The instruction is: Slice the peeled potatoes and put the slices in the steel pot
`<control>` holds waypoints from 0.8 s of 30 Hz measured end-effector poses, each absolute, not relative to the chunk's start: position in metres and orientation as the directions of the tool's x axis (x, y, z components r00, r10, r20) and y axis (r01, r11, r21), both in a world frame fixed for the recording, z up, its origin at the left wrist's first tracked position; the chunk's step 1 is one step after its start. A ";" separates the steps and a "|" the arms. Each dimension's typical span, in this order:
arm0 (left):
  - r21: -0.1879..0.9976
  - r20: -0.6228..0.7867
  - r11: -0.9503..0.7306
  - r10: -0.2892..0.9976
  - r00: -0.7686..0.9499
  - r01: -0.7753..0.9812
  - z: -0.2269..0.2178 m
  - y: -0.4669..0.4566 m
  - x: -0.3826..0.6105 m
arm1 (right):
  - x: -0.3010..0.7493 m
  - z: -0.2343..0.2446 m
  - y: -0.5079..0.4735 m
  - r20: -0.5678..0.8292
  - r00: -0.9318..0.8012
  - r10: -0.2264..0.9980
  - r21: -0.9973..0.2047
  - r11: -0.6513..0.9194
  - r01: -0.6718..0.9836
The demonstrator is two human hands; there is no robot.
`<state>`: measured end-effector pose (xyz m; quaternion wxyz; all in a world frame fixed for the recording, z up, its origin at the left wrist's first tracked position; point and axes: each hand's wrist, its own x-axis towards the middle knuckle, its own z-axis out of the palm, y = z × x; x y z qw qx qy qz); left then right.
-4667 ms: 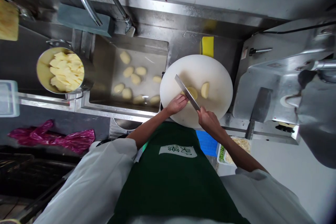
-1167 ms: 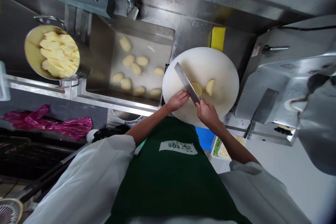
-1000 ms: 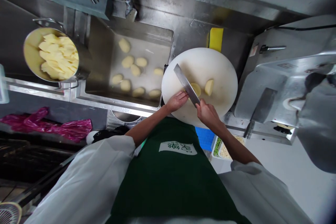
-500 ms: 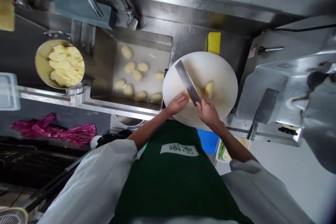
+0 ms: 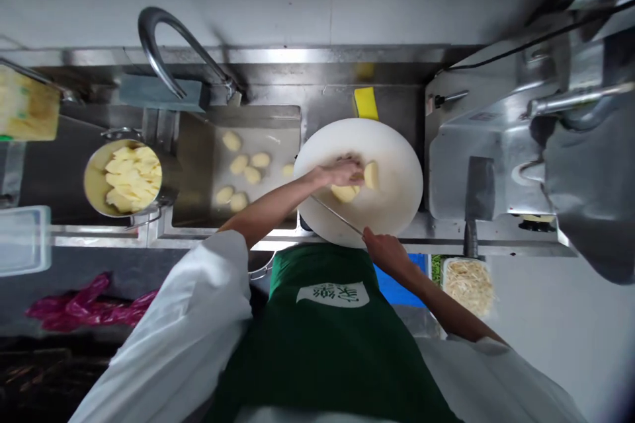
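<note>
My right hand (image 5: pixel 384 251) grips the handle of a cleaver (image 5: pixel 338 215), its blade seen nearly edge-on over the near left of a round white cutting board (image 5: pixel 397 205). My left hand (image 5: pixel 344 170) reaches across the board, its fingers blurred, against a cut potato piece (image 5: pixel 371 175); whether they close on it does not show. Just below that hand lie more potato pieces (image 5: pixel 344 193), partly covered by it. Peeled whole potatoes (image 5: pixel 252 175) sit in the water of the sink (image 5: pixel 193 145) left of the board.
A pot (image 5: pixel 94 178) of sliced potato stands left of the sink, under a curved faucet (image 5: pixel 163 73). Behind the board is a yellow sponge (image 5: pixel 366 103). To the right is a metal machine (image 5: pixel 446 165) with another cleaver (image 5: pixel 480 188) on it. A pale shredded food (image 5: pixel 467 284) fills a tray below.
My left hand has moved rightward and farther over the board to the potato piece. My right hand has drawn the cleaver nearer my body and turned its blade edge-on. The camera view has shifted.
</note>
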<state>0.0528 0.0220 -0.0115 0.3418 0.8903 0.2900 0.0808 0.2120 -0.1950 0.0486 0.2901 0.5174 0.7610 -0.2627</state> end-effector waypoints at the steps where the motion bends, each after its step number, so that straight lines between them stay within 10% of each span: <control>1: 0.646 -0.125 -0.616 0.497 0.859 0.451 -0.018 0.018 0.054 | 0.212 0.048 -0.198 -0.708 -0.298 0.640 -0.111 0.316 0.942; 11: 0.665 -0.154 -0.678 0.284 0.947 0.311 -0.025 0.005 0.016 | 0.285 0.050 -0.263 -0.716 -0.240 0.656 -0.143 0.198 0.970; 24: 0.461 0.126 -0.496 0.858 0.499 0.736 -0.062 -0.132 0.016 | 0.239 0.042 -0.257 -0.640 0.016 0.768 -0.084 -0.091 0.992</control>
